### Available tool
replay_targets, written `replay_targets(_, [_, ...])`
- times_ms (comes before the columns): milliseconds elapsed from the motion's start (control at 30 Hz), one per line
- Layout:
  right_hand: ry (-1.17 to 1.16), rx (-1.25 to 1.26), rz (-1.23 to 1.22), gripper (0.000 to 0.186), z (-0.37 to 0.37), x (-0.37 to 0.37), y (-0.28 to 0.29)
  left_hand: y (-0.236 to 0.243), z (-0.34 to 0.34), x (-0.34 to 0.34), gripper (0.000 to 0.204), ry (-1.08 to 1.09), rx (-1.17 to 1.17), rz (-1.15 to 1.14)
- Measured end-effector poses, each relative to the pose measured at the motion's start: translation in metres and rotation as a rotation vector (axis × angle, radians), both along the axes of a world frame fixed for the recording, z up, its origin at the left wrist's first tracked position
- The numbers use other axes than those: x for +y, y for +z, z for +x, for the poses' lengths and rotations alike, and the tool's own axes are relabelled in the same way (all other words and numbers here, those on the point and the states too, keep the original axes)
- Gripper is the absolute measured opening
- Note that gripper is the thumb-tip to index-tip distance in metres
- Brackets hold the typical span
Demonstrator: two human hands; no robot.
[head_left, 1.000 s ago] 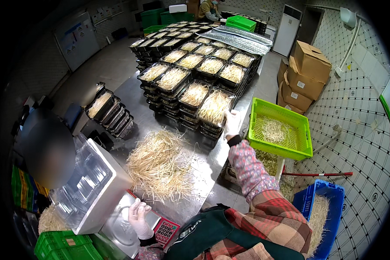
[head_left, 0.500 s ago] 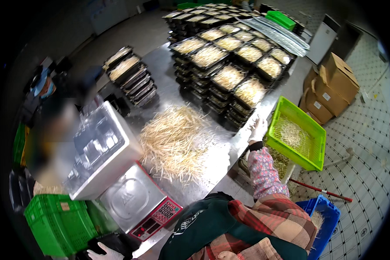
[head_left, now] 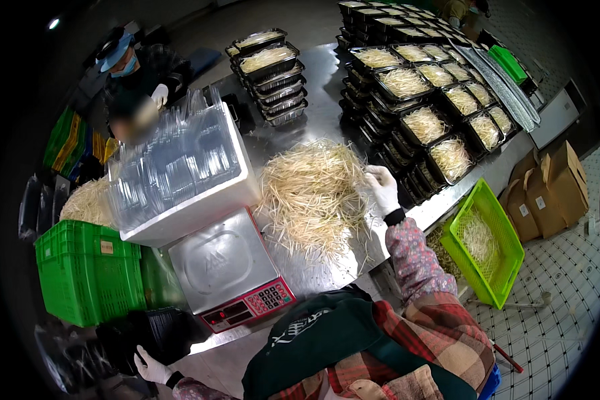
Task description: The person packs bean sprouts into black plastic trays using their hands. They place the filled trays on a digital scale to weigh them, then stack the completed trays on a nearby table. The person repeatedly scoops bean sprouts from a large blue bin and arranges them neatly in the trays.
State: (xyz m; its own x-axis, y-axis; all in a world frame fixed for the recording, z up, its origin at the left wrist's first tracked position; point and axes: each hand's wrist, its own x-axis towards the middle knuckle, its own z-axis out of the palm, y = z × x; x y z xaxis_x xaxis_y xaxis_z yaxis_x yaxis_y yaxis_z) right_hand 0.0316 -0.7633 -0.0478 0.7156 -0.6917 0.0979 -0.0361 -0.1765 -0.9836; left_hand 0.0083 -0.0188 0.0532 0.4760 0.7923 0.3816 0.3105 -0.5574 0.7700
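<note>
Bean sprouts (head_left: pixel 313 193) heaped near, probably for reach — right hand (head_left: pixel 384 191) alongside, left hand (head_left: pixel 155 368) at black trays (head_left: pixel 169 332), can't tell either's grip.

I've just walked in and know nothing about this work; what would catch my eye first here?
Probably the loose heap of pale sprouts in the middle of the metal table, with the gloved right hand at its right edge. Next, perhaps, the many stacked black trays of sprouts toward the upper right, and the white foam box full of clear plastic pieces left of the heap.
</note>
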Motion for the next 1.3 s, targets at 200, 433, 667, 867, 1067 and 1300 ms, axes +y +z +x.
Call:
replay_targets(200, [0.506, 0.559, -0.886, 0.112, 0.103, 0.001, 0.033, 0.012, 0.030, -0.153, 0.027, -0.956, 0.160, 0.280])
replay_targets(433, [0.618, 0.499, -1.005, 0.096, 0.100, 0.026, -0.016, -0.038, 0.055, -0.203, 0.042, -1.118, 0.342, 0.544])
replay_targets(667, [0.790, 0.421, -0.889, 0.086, -0.040, 0.066, -0.022, -0.004, 0.046, -0.318, 0.053, -1.258, 0.174, 0.228])
replay_targets(867, [0.937, 0.451, -0.441, 0.045, -0.030, 0.015, -0.006, -0.055, 0.095, -0.418, 0.073, -1.810, 0.347, 0.336])
replay_targets(1067, [0.529, 0.380, -0.790, 0.072, 0.055, -0.010, -0.023, -0.127, 0.126, -0.519, 0.095, -1.672, 0.592, 0.632])
replay_targets(1300, [0.944, 0.473, -0.980, 0.094, -0.070, 0.021, -0.033, -0.144, 0.022, -0.450, 0.096, -1.758, 0.660, 0.686])
